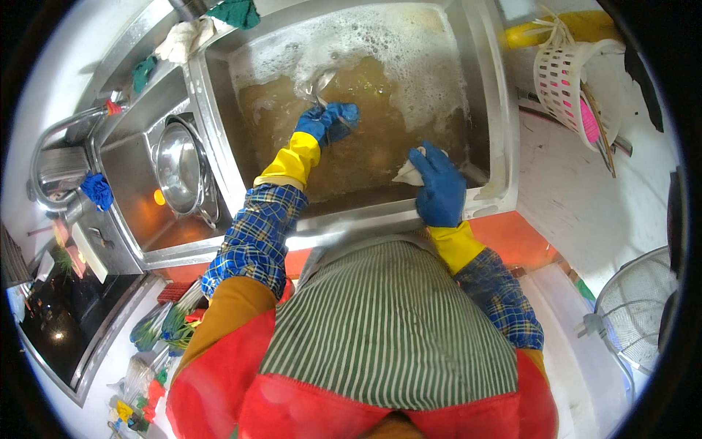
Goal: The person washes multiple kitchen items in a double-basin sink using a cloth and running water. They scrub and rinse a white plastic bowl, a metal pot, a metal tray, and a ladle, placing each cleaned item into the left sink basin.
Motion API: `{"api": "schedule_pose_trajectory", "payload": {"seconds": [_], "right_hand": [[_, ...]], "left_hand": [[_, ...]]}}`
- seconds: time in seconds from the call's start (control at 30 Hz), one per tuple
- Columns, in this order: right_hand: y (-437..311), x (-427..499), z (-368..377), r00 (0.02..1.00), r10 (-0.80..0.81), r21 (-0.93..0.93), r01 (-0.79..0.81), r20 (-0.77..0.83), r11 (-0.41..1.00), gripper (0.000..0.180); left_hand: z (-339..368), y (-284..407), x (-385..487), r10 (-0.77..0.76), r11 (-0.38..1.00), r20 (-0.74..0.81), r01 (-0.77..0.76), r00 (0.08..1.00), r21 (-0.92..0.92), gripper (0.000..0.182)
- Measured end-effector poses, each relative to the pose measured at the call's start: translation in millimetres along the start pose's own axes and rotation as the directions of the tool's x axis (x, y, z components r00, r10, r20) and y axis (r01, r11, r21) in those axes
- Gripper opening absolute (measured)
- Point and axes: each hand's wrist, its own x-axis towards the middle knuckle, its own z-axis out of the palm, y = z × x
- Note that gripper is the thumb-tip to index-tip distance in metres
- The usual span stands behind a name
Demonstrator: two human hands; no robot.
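Before me is a large stainless steel sink filled with murky water and white foam. My left hand, in a blue and yellow rubber glove, grips metal cutlery, seemingly spoons, over the water. Their exact number is unclear. Near the sink's front right corner, my right hand, gloved the same way, holds a whitish cloth under its fingers. Blue plaid sleeve covers reach up both forearms.
A smaller basin at the left holds steel bowls. Beside it stands a curved faucet with a blue scrubber. A white perforated basket hangs at the upper right. At the far right is a fan.
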Motion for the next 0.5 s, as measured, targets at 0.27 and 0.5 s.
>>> {"api": "schedule_pose_trajectory", "payload": {"seconds": [0.27,0.5], "right_hand": [[-3,0,1,0.999,-0.043,0.028,0.044,-0.028,0.999,0.049],[3,-4,7,0.996,-0.075,-0.001,0.075,-0.047,0.997,0.053]], "left_hand": [[25,56,-28,0.404,0.845,-0.089,-0.334,0.910,0.418,0.042],[18,93,-35,0.464,0.856,0.083,-0.470,0.882,0.216,0.050]]}}
